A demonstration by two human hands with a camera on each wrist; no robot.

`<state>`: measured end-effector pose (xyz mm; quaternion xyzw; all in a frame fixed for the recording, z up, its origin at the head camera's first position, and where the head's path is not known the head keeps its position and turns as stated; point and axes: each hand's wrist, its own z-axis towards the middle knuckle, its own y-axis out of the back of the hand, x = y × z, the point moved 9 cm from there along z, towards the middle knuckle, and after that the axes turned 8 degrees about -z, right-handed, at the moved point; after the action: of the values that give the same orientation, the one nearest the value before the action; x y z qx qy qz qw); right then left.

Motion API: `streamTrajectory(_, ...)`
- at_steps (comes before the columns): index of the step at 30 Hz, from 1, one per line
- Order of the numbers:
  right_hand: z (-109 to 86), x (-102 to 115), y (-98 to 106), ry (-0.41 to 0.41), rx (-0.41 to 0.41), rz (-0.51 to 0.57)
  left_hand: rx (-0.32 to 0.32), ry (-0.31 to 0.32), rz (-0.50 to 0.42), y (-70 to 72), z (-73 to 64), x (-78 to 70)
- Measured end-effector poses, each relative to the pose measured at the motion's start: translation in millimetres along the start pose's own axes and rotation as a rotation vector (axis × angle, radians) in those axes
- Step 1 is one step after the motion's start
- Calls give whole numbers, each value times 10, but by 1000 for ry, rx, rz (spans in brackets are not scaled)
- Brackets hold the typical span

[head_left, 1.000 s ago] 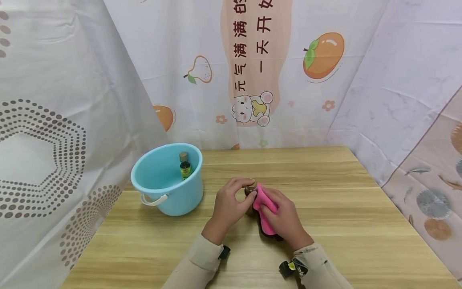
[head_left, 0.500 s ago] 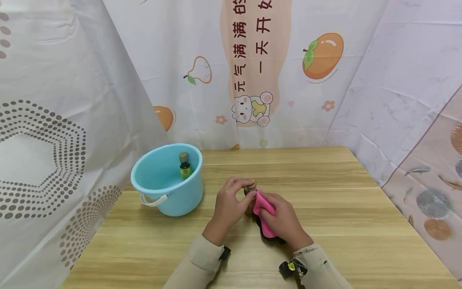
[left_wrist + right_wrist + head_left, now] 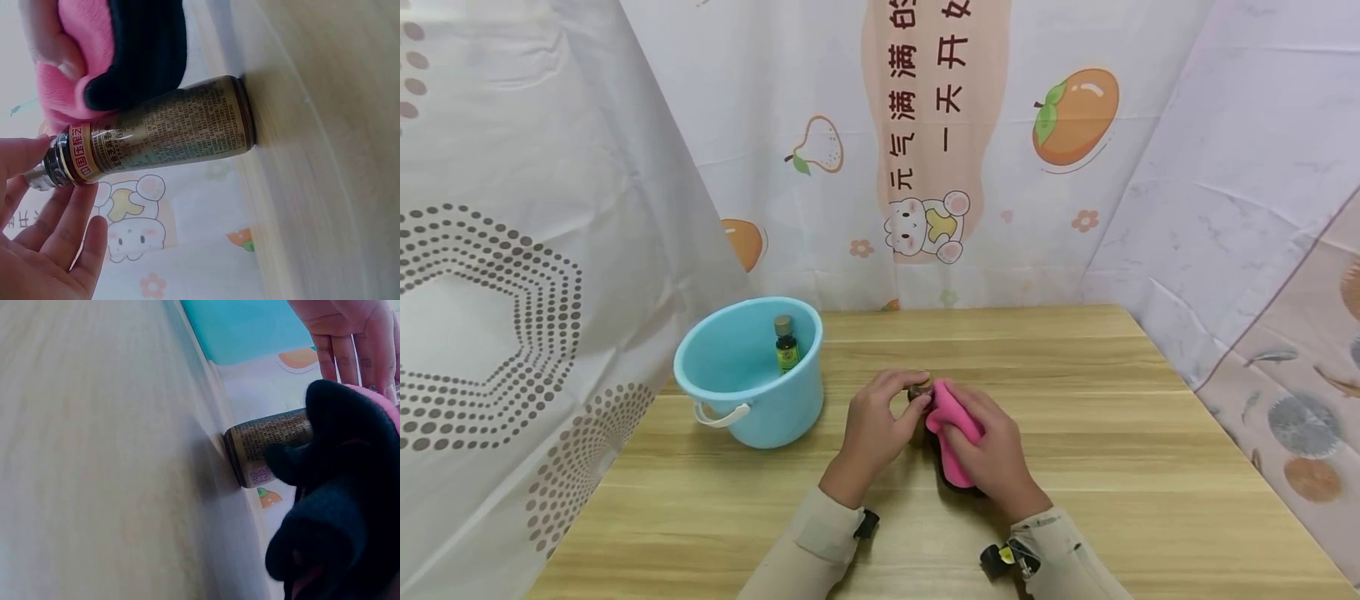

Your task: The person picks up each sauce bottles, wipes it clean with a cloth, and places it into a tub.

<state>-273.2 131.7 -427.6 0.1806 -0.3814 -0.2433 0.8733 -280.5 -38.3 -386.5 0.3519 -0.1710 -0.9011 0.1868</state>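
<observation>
A sesame oil bottle [image 3: 169, 134] with a brown-gold printed label stands on the wooden table. My left hand [image 3: 874, 425] pinches its neck just below the cap [image 3: 921, 389] between thumb and fingers. Bunched in my right hand [image 3: 996, 446] is a cloth, pink [image 3: 955, 425] on one face and black [image 3: 350, 487] on the other. The cloth lies against the bottle's side near the neck and shoulder, and its black face hangs down along the body. In the right wrist view the cloth hides much of the bottle and my right hand.
A light blue bucket [image 3: 786, 412] with a white handle [image 3: 722, 417] stands at the left. Inside it is a dark bottle [image 3: 786, 346] with a yellow-green label. Printed curtains [image 3: 1000, 275] hang behind and beside the table [image 3: 1112, 433].
The cloth in my right hand dipped slightly down along the bottle, then came back up to the neck, bunching more. My left hand stayed on the neck.
</observation>
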Motion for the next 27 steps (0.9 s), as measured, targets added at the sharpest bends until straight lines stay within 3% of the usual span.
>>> streamTrajectory(4, 15, 50, 64, 26, -43, 33, 18, -3, -3, -23, 8, 1)
streamTrajectory(10, 27, 58, 65, 32, -28, 54, 23, -10, -11, -28, 22, -16)
streamTrajectory(21, -58, -154, -160, -153, 194, -61, 5, 11, -25, -29, -2, 28)
streamTrajectory(27, -86, -218, -211, -190, 245, -111, 16, 60, -28, -38, -11, 65)
